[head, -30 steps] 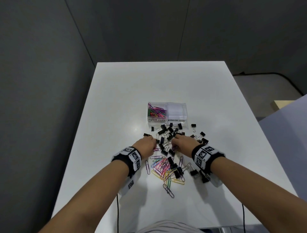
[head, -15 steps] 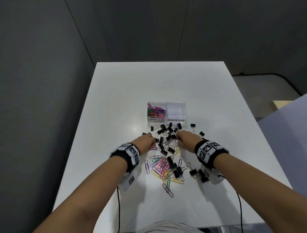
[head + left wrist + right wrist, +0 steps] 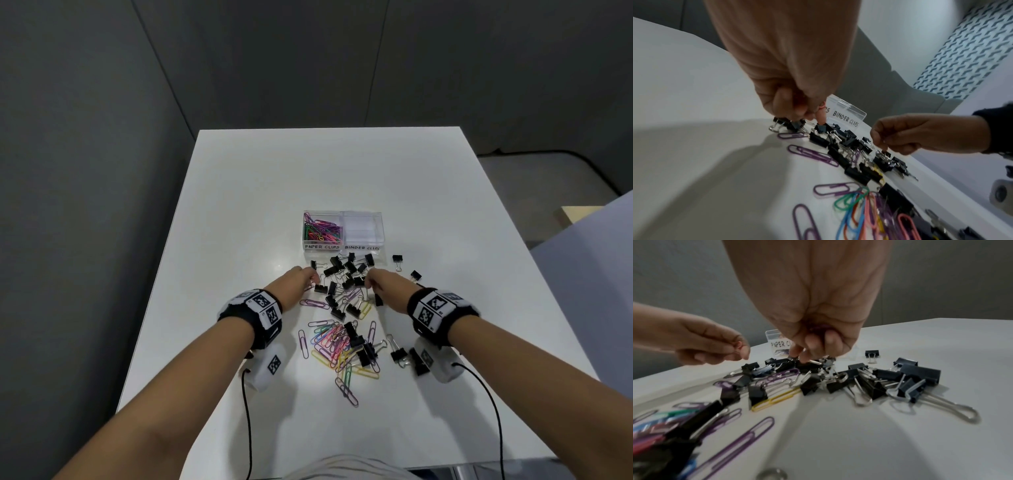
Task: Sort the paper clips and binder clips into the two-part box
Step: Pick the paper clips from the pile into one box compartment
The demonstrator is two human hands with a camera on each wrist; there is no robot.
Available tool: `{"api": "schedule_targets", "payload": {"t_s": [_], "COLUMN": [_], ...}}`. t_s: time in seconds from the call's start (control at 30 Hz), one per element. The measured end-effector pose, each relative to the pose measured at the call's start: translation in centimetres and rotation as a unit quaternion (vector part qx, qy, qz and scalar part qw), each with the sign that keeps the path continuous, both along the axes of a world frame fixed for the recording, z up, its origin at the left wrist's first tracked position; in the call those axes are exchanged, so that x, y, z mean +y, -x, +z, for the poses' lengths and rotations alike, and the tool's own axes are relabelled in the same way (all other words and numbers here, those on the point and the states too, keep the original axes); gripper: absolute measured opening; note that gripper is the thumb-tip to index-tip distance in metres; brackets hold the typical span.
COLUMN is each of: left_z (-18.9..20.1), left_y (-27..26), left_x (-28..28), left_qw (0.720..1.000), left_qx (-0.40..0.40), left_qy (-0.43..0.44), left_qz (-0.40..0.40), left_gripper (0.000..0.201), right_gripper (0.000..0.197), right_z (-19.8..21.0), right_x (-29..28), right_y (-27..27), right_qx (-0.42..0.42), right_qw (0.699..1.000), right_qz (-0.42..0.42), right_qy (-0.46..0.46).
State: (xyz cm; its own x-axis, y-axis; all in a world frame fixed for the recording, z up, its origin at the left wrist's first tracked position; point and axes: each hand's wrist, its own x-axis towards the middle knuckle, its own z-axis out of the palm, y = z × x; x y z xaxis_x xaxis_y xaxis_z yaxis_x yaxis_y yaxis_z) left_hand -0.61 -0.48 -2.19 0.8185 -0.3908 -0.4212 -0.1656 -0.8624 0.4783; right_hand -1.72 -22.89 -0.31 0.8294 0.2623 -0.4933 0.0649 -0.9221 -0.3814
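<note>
A clear two-part box (image 3: 343, 253) stands mid-table, labelled PAPER CLIPS and BINDER CLIPS. Coloured paper clips (image 3: 321, 232) lie in its left part; the right part (image 3: 363, 229) looks empty. Black binder clips (image 3: 346, 270) are scattered just in front of it, with a mixed heap of coloured paper clips (image 3: 334, 346) nearer me. My left hand (image 3: 310, 279) hovers at the pile's left edge and pinches a pink paper clip (image 3: 821, 108). My right hand (image 3: 369, 282) is curled at the pile's right side with something purple, apparently paper clips (image 3: 818, 326), in its palm; its fingertips (image 3: 806, 357) touch the binder clips.
The white table (image 3: 239, 192) has grey walls behind and to the left. Two stray binder clips (image 3: 397, 258) lie right of the pile. Several more binder clips (image 3: 399, 354) lie under my right wrist. Cables hang from both wrist cameras.
Both hands have moved away from me, from the middle of the pile toward the binder clips by the box. The left hand has lifted slightly with the pink clip.
</note>
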Motion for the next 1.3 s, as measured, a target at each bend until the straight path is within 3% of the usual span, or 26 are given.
{"api": "schedule_targets", "payload": {"t_s": [0.17,0.43,0.53,0.73,0.97,1.1,1.2,1.3], "left_z": [0.5,-0.2,-0.4,-0.8,-0.6,-0.1,0.7,0.9], "left_y": [1.0,1.2,1.4,1.6,2.2,2.5,3.2,4.2], "left_x": [-0.6,-0.9,-1.0,-0.5,0.4,0.6,0.2,-0.3], "left_qw": [0.996,0.983,0.982,0.989,0.996,0.998,0.998,0.994], "left_qx": [-0.023,-0.060,-0.066,-0.057,-0.012,0.032,0.010,0.015], "left_qy": [-0.067,-0.127,-0.136,-0.098,-0.068,-0.037,-0.050,-0.078], "left_qz": [-0.053,-0.117,-0.116,-0.097,-0.054,-0.025,-0.043,-0.079], "left_gripper": [0.029,0.031,0.028,0.027,0.031,0.023,0.013,0.031], "right_gripper": [0.024,0.017,0.015,0.022,0.018,0.023,0.028,0.033], "right_z": [-0.5,-1.1,-1.2,-0.1,0.0,-0.3,-0.4,-0.5], "right_x": [1.3,3.2,3.1,1.3,-2.1,-2.3,-1.9,-1.5], "right_y": [0.6,0.5,0.3,0.5,2.0,2.9,3.2,3.4], "right_qx": [-0.046,-0.075,-0.067,-0.026,0.012,-0.016,-0.034,-0.033], "right_qw": [0.993,0.984,0.985,0.997,0.997,0.988,0.976,0.968], "right_qz": [0.088,0.124,0.130,0.062,0.070,0.142,0.197,0.231], "right_qy": [0.061,0.102,0.090,0.039,0.034,0.055,0.086,0.093]}}
